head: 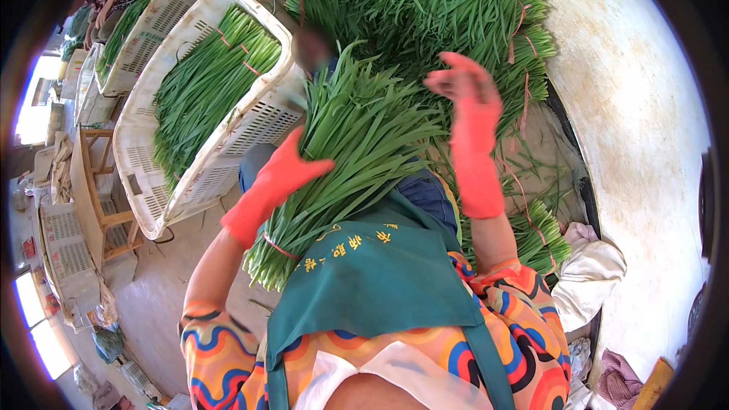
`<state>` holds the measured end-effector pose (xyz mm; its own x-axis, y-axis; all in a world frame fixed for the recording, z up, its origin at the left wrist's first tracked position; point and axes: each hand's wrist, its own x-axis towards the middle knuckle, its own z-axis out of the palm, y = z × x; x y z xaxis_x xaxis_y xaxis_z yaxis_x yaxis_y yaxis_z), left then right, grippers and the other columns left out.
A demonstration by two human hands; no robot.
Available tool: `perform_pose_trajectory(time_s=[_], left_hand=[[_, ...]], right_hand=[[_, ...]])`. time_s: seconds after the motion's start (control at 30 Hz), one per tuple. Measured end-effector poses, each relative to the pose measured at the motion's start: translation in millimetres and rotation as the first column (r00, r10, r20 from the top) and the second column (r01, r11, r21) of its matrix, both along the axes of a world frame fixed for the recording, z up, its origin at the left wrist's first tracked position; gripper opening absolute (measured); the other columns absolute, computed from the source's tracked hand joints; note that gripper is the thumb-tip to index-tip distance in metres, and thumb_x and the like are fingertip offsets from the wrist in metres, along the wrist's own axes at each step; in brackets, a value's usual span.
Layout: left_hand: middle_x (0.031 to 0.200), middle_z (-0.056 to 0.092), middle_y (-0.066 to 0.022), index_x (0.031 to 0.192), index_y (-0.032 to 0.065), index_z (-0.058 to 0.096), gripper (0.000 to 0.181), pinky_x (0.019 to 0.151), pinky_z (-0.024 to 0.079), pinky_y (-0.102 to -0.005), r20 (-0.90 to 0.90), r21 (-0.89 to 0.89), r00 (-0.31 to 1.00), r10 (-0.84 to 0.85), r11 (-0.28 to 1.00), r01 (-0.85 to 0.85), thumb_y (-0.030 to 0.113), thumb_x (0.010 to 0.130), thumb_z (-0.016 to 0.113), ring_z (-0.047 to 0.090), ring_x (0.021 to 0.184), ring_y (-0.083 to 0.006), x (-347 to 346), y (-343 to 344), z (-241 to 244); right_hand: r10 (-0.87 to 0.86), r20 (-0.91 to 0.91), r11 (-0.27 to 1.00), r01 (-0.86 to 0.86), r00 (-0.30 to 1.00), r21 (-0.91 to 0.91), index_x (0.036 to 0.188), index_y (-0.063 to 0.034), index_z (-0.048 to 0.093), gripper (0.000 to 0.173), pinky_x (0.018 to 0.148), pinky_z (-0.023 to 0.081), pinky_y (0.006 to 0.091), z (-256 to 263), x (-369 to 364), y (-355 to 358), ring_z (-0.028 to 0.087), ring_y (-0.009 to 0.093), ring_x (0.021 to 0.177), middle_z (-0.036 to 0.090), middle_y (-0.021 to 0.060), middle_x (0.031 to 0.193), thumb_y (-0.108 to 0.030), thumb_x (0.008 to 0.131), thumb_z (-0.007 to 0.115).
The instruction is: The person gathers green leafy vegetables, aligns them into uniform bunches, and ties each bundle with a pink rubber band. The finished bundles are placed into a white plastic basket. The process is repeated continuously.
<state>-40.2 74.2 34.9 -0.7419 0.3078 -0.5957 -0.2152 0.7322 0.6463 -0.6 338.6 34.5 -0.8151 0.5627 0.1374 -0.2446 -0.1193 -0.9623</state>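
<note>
A bundle of garlic chives [364, 142] lies slantwise across my lap, over a green apron [376, 273]. A pink tie [281, 246] circles it near the pale cut ends. My left hand [285, 168], in a red rubber glove, rests against the bundle's left side with thumb and fingers apart. Raised beyond the leaf tips on the right is my right hand [468, 91], gloved in red too. Its fingers are spread and slightly bent, with nothing seen in them. Just past it rises a large heap of tied chive bundles [421, 0].
At the left, a white plastic crate [228, 142] holds tied chives [211, 85]; another crate [151, 17] stands behind it, near a person [108, 0]. A wooden frame [94, 193] stands farther left. Another bundle [529, 233] and white cloth [589, 273] lie beside the right wall [632, 97].
</note>
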Motion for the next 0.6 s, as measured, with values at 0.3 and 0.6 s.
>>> perform_pose_trajectory(time_s=[0.3, 0.6], left_hand=[[0.092, 0.068, -0.0151, 0.109, -0.0024, 0.061, 0.047, 0.068, 0.055, -0.0341, 0.037, 0.118, 0.936, 0.35, 0.929, -0.352, 0.018, 0.07, 0.076, 0.067, 0.073, -0.023, -55, -28, -58], [0.094, 0.067, -0.0163, 0.108, -0.0053, 0.058, 0.035, 0.068, 0.057, -0.0369, 0.297, 0.437, 0.775, 0.558, 0.643, -0.63, 0.001, 0.075, 0.07, 0.067, 0.075, -0.0247, -34, -34, -54]], right_hand=[[0.467, 0.378, 0.122, -0.482, 0.799, 0.868, 0.095, -0.0081, 0.064, 0.022, 0.095, 0.041, 0.0423, -79, 20, -96, 0.06, 0.029, 0.086, 0.064, 0.0096, 0.084, -0.026, 0.083, 0.065], [0.456, 0.151, 0.405, -0.355, 0.877, 0.842, 0.085, -0.0059, 0.064, 0.016, 0.087, 0.046, 0.043, -82, 21, -89, 0.059, 0.03, 0.077, 0.066, 0.0096, 0.08, -0.021, 0.081, 0.066]])
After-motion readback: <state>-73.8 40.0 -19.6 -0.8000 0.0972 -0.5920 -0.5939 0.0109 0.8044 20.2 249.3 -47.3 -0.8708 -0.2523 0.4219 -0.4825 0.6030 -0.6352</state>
